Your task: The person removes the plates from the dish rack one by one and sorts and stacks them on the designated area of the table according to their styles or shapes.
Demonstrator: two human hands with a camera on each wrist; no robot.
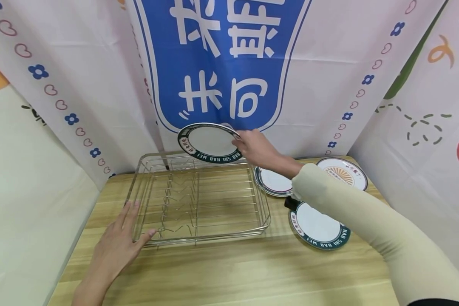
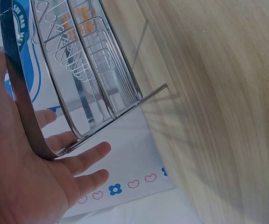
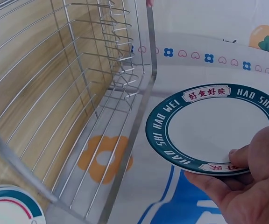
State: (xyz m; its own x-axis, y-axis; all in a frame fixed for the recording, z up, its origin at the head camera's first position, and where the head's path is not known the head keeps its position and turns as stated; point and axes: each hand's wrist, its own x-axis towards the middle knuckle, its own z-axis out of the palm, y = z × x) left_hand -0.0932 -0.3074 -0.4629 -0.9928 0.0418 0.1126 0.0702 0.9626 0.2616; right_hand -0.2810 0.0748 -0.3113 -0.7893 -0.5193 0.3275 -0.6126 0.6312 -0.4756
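My right hand (image 1: 258,148) pinches the edge of a white plate (image 1: 212,141) with a dark green lettered rim, thumb on its upper face and fingers beneath. The plate is held tilted above the back of a wire dish rack (image 1: 229,231). In the right wrist view the whole plate (image 3: 218,126) shows beside the rack's long rail. My left hand (image 1: 116,244) rests at the rack's near left corner. In the left wrist view its fingers (image 2: 85,161) are spread and nearly straight, with the metal rim (image 2: 24,105) against the palm.
Right of the rack, a green-rimmed plate (image 1: 317,225) lies near a small black object (image 1: 291,203). Behind are stacked plates (image 1: 275,182) and a plate with an orange sunburst (image 1: 340,172), partly covered by my right sleeve. Printed cloth (image 1: 329,63) hangs behind the wooden table (image 1: 229,276).
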